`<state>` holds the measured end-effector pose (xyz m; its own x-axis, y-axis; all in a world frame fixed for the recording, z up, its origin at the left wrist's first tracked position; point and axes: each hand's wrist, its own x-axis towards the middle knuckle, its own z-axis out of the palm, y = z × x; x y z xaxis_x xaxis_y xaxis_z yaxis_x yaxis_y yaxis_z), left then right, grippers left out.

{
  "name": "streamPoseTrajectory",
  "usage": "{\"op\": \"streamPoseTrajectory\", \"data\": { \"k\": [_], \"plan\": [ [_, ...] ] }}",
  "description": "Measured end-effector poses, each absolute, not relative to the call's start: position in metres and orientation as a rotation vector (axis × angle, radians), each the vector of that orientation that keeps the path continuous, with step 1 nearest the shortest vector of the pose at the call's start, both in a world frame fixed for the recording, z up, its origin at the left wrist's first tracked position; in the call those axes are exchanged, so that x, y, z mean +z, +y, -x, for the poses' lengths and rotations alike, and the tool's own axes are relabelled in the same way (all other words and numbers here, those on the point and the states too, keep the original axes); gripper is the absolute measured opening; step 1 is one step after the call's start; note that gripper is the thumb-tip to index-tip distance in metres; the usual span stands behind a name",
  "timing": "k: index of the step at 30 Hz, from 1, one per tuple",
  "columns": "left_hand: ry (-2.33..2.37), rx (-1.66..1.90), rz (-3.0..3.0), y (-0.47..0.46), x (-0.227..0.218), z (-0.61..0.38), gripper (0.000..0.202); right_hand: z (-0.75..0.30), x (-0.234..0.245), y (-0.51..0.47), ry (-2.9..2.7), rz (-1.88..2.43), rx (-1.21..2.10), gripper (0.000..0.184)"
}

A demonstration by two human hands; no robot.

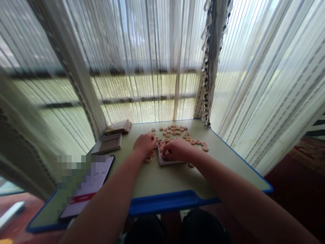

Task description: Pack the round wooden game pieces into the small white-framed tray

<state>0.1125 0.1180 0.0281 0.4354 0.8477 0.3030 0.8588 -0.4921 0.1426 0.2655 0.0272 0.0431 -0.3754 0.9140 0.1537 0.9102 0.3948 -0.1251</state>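
Observation:
Several round wooden game pieces (177, 130) with red markings lie scattered across the far part of a pale table (157, 178) with a blue rim. A small shallow white box (167, 162) sits in front of them. My right hand (177, 149) rests on the box, fingers curled down onto pieces inside it. My left hand (144, 144) lies just left of the box, fingers closed over pieces at the table; what it holds is hidden.
A phone (88, 186) lies at the near left of the table. A flat tray-like lid (109, 143) and a stack of wooden boards (119, 127) sit at the back left. Sheer curtains (162, 61) hang close around the table's far and side edges.

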Motion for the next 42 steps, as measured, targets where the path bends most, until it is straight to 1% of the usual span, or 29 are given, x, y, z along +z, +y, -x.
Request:
{"op": "streamPoseTrajectory", "data": {
  "k": [5, 10, 15, 21, 24, 27, 29, 31, 33, 37, 42],
  "plan": [
    [-1.568, -0.539, 2.63, 0.119, 0.026, -0.112, 0.038, -0.268, 0.041, 0.03, -2.447, 1.601, 0.039, 0.02],
    [-1.565, -0.56, 2.612, 0.12, 0.024, -0.11, 0.039, -0.272, 0.043, 0.029, -2.422, 1.619, 0.005, 0.026],
    [-1.61, -0.552, 2.606, 0.12, 0.026, -0.112, 0.038, -0.271, 0.05, 0.025, -2.368, 1.722, -0.135, 0.024],
    [-1.557, -0.59, 2.611, 0.122, 0.023, -0.111, 0.039, -0.271, 0.051, 0.026, -2.351, 1.653, -0.148, 0.025],
    [-1.564, -0.625, 2.642, 0.125, 0.021, -0.11, 0.034, -0.274, 0.048, 0.03, -2.305, 1.634, -0.153, 0.024],
    [-1.677, -0.625, 2.769, 0.131, 0.019, -0.108, 0.027, -0.282, 0.045, 0.036, -2.189, 1.667, -0.199, 0.026],
    [-1.837, -0.66, 2.871, 0.134, 0.02, -0.105, 0.031, -0.288, 0.043, 0.04, -2.128, 1.699, -0.209, 0.026],
    [-1.971, -0.772, 2.886, 0.135, 0.022, -0.102, 0.037, -0.293, 0.043, 0.042, -2.078, 1.714, -0.201, 0.026],
    [-2.035, -0.841, 2.895, 0.133, 0.024, -0.101, 0.037, -0.296, 0.043, 0.042, -1.999, 1.725, -0.21, 0.025],
    [-1.95, -0.835, 3.088, 0.13, 0.022, -0.104, 0.034, -0.299, 0.045, 0.042, -1.84, 1.819, -0.236, 0.028],
    [-1.842, -0.86, 2.868, 0.131, 0.018, -0.109, 0.021, -0.31, 0.044, 0.045, -1.74, 2.065, -0.244, 0.029]
  ]
}}
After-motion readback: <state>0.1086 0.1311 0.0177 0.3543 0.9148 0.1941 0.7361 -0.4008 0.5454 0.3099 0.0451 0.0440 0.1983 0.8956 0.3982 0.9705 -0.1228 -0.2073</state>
